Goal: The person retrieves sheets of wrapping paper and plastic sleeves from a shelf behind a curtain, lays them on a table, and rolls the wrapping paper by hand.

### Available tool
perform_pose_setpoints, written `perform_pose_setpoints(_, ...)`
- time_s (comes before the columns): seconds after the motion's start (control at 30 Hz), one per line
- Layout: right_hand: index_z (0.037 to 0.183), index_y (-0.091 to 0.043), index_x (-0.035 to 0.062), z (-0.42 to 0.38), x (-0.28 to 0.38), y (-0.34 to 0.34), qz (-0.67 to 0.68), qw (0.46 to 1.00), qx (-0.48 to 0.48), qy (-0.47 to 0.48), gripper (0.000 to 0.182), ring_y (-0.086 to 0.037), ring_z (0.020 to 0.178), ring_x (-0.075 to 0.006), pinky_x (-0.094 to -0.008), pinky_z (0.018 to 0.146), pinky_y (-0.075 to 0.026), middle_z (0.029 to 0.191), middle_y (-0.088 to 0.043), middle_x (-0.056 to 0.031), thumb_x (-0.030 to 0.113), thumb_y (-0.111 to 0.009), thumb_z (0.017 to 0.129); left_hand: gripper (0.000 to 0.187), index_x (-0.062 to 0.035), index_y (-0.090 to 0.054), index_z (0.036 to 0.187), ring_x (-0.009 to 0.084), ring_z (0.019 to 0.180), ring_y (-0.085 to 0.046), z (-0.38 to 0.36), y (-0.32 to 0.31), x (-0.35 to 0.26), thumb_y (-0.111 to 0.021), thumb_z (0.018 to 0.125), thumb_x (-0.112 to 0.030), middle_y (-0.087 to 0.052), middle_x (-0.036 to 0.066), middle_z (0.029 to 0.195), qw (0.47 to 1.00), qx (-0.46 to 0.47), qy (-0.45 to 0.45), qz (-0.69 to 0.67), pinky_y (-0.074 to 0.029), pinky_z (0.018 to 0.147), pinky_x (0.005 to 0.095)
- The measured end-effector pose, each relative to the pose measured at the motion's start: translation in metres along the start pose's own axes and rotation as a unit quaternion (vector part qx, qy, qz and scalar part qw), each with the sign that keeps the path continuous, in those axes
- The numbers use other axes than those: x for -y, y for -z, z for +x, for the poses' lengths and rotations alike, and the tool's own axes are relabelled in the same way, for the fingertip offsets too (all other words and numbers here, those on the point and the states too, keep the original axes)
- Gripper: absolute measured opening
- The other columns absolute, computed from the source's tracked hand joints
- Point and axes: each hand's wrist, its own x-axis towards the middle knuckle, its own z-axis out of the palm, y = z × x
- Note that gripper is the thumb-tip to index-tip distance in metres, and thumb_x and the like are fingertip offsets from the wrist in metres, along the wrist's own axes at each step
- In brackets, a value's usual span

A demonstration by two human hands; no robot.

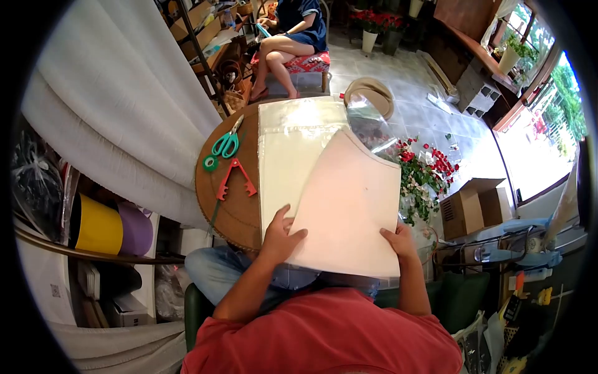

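Note:
A pale pink curved sheet of flower wrapping (349, 193) lies slanted across my front, its lower end over my lap. My left hand (281, 237) is at its left edge, thumb on top and fingers by the edge. At the lower right edge, my right hand (400, 241) grips it with the thumb on top and the other fingers hidden beneath. Beneath the sheet are cream wrapping sheets in clear plastic (277, 162). Left of these, on the round brown table (215, 134), lie green-handled scissors (227, 143), a green tape roll (210, 163) and a red V-shaped tool (235, 177).
Red and white flowers (430, 165) stand right of the table, near an open cardboard box (476, 209). Beyond the table is a round beige stool (370, 96). A seated person (299, 31) is at the back. A white curtain (118, 100) hangs on the left.

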Motion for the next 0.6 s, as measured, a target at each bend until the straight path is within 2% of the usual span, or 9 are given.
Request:
perform_pose_setpoints(0.07, 0.119, -0.062, -0.0066, -0.001, -0.006, -0.009, 0.065, 0.997, -0.034, 0.033, 0.03, -0.071, 0.084, -0.0213, -0.035, 0.074, -0.06, 0.105, -0.072, -0.0147, 0.004, -0.068, 0.092, 0.055, 0.0027, -0.054, 0.137, 0.0158, 0.09, -0.069, -0.002, 0.014, 0.012, -0.074, 0.085, 0.001, -0.069, 0.014, 0.112, 0.991, 0.112, 0.055, -0.049, -0.057, 0.075, 0.0295)
perform_pose_setpoints(0.1, 0.119, -0.062, -0.0066, -0.003, -0.01, -0.01, 0.066, 0.997, -0.031, 0.034, 0.03, -0.071, 0.084, -0.0213, -0.035, 0.074, -0.06, 0.105, -0.072, -0.0147, 0.004, -0.068, 0.092, 0.046, 0.0024, -0.059, 0.129, 0.0139, 0.085, -0.068, -0.011, 0.022, -0.02, -0.073, 0.086, 0.001, -0.07, 0.009, 0.106, 0.975, 0.141, 0.169, -0.033, -0.057, 0.07, 0.0277)
perform_pose_setpoints(0.17, 0.121, -0.061, -0.0069, 0.004, -0.016, -0.018, -0.001, 0.993, -0.102, 0.055, 0.032, -0.07, 0.088, -0.0221, -0.0356, 0.077, -0.058, 0.107, -0.071, -0.0146, 0.001, -0.065, 0.091, 0.042, 0.0022, -0.059, 0.127, 0.013, 0.084, -0.068, -0.02, 0.029, 0.009, -0.073, 0.087, 0.0, -0.071, 0.008, 0.103, 0.976, 0.14, 0.153, -0.07, -0.056, 0.068, 0.027)
perform_pose_setpoints(0.27, 0.133, -0.052, -0.0064, -0.008, 0.006, -0.044, -0.083, 0.988, -0.064, 0.111, 0.051, -0.065, 0.104, -0.0251, -0.0388, 0.088, -0.054, 0.121, -0.065, -0.0165, -0.001, -0.065, 0.084, 0.036, 0.0011, -0.061, 0.123, 0.0117, 0.082, -0.067, -0.039, 0.046, 0.021, -0.072, 0.089, -0.004, -0.071, 0.006, 0.1, 0.984, 0.082, 0.141, -0.065, -0.056, 0.067, 0.027)
perform_pose_setpoints(0.33, 0.136, -0.051, -0.006, 0.005, 0.0, -0.046, -0.041, 0.982, -0.036, 0.179, 0.058, -0.064, 0.109, -0.0255, -0.0389, 0.098, -0.05, 0.125, -0.065, -0.0166, -0.003, -0.066, 0.08, 0.037, 0.0031, -0.06, 0.123, 0.0133, 0.083, -0.069, -0.045, 0.05, 0.03, -0.073, 0.09, -0.006, -0.072, 0.008, 0.101, 0.968, 0.07, 0.119, -0.208, -0.057, 0.069, 0.0269)
perform_pose_setpoints(0.37, 0.136, -0.05, -0.0063, 0.016, -0.007, -0.038, -0.044, 0.977, -0.024, 0.207, 0.057, -0.064, 0.11, -0.026, -0.0386, 0.099, -0.05, 0.126, -0.064, -0.0171, -0.004, -0.064, 0.081, 0.037, 0.0031, -0.06, 0.123, 0.0133, 0.083, -0.069, -0.048, 0.066, 0.023, -0.073, 0.09, -0.006, -0.072, 0.008, 0.101, 0.973, 0.032, 0.099, -0.208, -0.057, 0.069, 0.0269)
perform_pose_setpoints(0.43, 0.137, -0.05, -0.0067, 0.033, 0.0, -0.037, -0.048, 0.969, -0.001, 0.241, 0.057, -0.064, 0.11, -0.0265, -0.0384, 0.099, -0.049, 0.126, -0.064, -0.0176, -0.006, -0.063, 0.082, 0.037, 0.0054, -0.059, 0.124, 0.0157, 0.086, -0.07, -0.06, 0.085, 0.009, -0.073, 0.092, -0.006, -0.072, 0.011, 0.102, 0.951, 0.146, 0.191, -0.192, -0.058, 0.071, 0.0278)
perform_pose_setpoints(0.53, 0.136, -0.049, -0.0083, 0.035, 0.014, -0.061, -0.06, 0.961, -0.048, 0.264, 0.054, -0.063, 0.112, -0.0271, -0.0383, 0.099, -0.049, 0.128, -0.063, -0.018, -0.007, -0.061, 0.084, 0.037, 0.0067, -0.059, 0.125, 0.0175, 0.089, -0.071, -0.071, 0.096, 0.042, -0.072, 0.093, -0.006, -0.073, 0.013, 0.102, 0.939, 0.078, 0.137, -0.307, -0.059, 0.073, 0.0286)
perform_pose_setpoints(0.6, 0.135, -0.049, -0.0099, 0.023, 0.023, -0.094, 0.05, 0.962, -0.039, 0.264, 0.052, -0.062, 0.112, -0.0271, -0.0386, 0.098, -0.049, 0.129, -0.062, -0.0188, -0.008, -0.06, 0.085, 0.032, 0.003, -0.061, 0.124, 0.0172, 0.089, -0.072, -0.073, 0.099, 0.05, -0.07, 0.094, -0.006, -0.073, 0.013, 0.102, 0.925, 0.028, 0.146, -0.348, -0.06, 0.073, 0.0291)
